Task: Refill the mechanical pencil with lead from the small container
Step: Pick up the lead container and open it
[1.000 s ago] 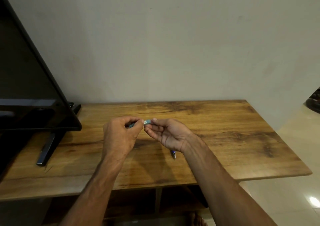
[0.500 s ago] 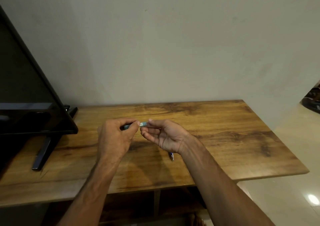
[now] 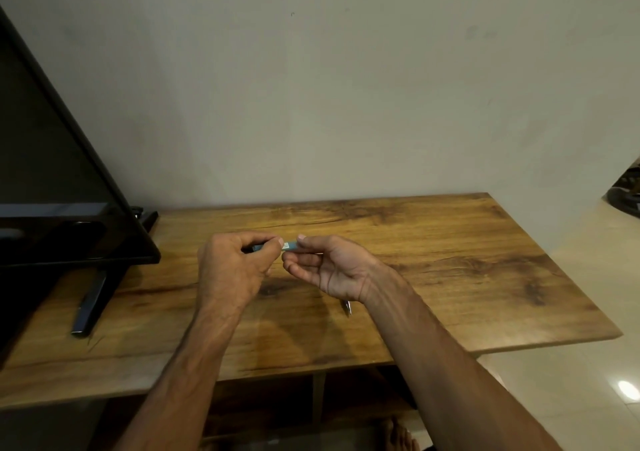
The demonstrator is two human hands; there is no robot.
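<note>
The wooden rectangular table stands against the plain wall at 12 o'clock. On it at 9 o'clock stands the black flat television. Above its middle, the left hand and right hand meet around a small teal lead container. At 5 o'clock of the right hand, a mechanical pencil's tip lies on the table.

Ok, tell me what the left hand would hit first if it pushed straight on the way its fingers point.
Probably the right hand: the left hand points right across the small blue container that both pinch.

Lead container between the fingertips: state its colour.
Teal-blue lead container with a white label, seen in the head view.
</note>
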